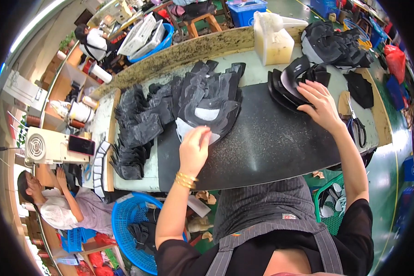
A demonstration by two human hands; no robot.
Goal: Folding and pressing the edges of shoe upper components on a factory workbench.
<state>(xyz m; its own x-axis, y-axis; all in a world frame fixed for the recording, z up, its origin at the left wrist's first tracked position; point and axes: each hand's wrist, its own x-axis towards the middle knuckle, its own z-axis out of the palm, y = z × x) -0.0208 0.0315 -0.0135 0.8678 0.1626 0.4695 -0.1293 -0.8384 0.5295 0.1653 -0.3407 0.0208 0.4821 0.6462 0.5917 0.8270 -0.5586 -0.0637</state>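
My left hand (195, 145), with bangles at the wrist, has its fingers bent together at the near edge of a pile of black shoe-upper pieces (209, 94). A curved black piece with white patches (207, 113) lies on top there; what the fingertips hold, if anything, is hidden. On the right, my right hand (321, 105) rests with fingers stretched out on a stack of curved black pieces (278, 92). Both hands are over a dark, dusty work mat (257, 138).
Stacked black pieces (135, 124) fill the table's left side. At the back stand a white plastic container (273, 43) and another black pile (333, 43). Scissors (354, 124) lie right. A blue basket (124, 225) and green basket (329, 191) stand below. A co-worker (69, 202) sits left.
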